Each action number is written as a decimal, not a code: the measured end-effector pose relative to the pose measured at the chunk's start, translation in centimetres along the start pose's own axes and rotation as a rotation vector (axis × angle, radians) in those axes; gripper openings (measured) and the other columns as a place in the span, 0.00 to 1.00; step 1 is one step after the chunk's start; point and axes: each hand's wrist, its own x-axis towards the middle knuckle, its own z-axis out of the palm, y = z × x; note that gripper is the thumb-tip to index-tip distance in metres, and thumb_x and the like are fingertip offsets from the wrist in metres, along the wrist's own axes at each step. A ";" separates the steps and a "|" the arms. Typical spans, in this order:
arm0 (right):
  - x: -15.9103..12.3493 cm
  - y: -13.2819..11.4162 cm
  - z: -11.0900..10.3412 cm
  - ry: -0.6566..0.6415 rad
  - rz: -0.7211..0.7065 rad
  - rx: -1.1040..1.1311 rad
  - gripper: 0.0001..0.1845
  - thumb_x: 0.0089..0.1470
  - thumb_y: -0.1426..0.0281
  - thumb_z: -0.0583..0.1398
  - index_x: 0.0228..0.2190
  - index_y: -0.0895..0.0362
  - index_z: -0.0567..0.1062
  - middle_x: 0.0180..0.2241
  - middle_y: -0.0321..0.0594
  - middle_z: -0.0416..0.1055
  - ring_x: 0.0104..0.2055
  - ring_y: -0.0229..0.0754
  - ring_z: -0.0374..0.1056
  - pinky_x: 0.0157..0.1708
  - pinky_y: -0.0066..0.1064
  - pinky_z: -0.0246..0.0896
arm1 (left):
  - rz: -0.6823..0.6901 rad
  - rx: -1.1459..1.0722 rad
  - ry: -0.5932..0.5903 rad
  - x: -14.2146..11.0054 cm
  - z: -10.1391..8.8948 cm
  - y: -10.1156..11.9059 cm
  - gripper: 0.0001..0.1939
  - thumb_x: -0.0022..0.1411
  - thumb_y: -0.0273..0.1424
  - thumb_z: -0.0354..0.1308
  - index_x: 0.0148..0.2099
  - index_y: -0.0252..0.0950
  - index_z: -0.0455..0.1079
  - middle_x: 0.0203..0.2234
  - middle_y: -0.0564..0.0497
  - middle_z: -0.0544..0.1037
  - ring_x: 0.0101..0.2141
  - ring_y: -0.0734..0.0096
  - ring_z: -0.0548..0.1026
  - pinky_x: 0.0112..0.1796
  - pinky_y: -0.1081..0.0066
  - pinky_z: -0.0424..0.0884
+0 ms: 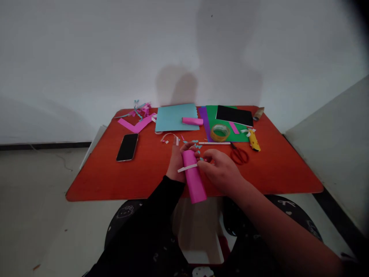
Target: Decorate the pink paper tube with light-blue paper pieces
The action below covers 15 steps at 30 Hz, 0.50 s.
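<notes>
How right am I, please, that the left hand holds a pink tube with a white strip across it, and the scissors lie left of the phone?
Not quite: the scissors lie right, not left, of the phone, as the head view shows. The left hand does hold the pink tube, white strip across it.

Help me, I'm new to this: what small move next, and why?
Perhaps wrap the white strip further around the pink tube: the strip's left end juts past the tube's edge, while the left hand holds the tube and the right hand is at the other end.
</notes>
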 end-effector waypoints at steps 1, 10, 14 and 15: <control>0.0 0.1 0.1 -0.001 -0.015 -0.007 0.09 0.59 0.63 0.62 0.40 0.48 0.80 0.38 0.39 0.77 0.42 0.49 0.72 0.41 0.38 0.68 | -0.004 -0.002 0.000 0.0 0.0 0.0 0.33 0.65 0.61 0.51 0.36 0.34 0.72 0.23 0.52 0.71 0.20 0.73 0.72 0.22 0.72 0.70; -0.1 0.4 0.4 0.020 -0.120 -0.072 0.10 0.61 0.62 0.61 0.43 0.47 0.79 0.40 0.40 0.78 0.42 0.48 0.73 0.41 0.39 0.69 | -0.012 -0.012 -0.007 -0.3 0.1 0.0 0.33 0.67 0.60 0.48 0.37 0.33 0.72 0.23 0.52 0.71 0.20 0.73 0.72 0.22 0.72 0.70; -0.2 0.3 0.3 0.056 -0.131 -0.069 0.10 0.62 0.62 0.60 0.43 0.47 0.79 0.39 0.40 0.77 0.41 0.48 0.73 0.40 0.39 0.69 | -0.017 -0.022 -0.015 -0.3 0.0 0.0 0.32 0.66 0.60 0.50 0.36 0.33 0.72 0.23 0.52 0.71 0.20 0.73 0.72 0.23 0.73 0.70; -0.2 0.3 0.3 0.068 -0.135 -0.068 0.10 0.62 0.62 0.60 0.43 0.47 0.79 0.39 0.40 0.77 0.41 0.48 0.73 0.40 0.39 0.69 | -0.017 -0.023 -0.012 -0.3 0.0 0.0 0.32 0.66 0.60 0.51 0.36 0.33 0.72 0.23 0.52 0.71 0.20 0.73 0.72 0.23 0.73 0.70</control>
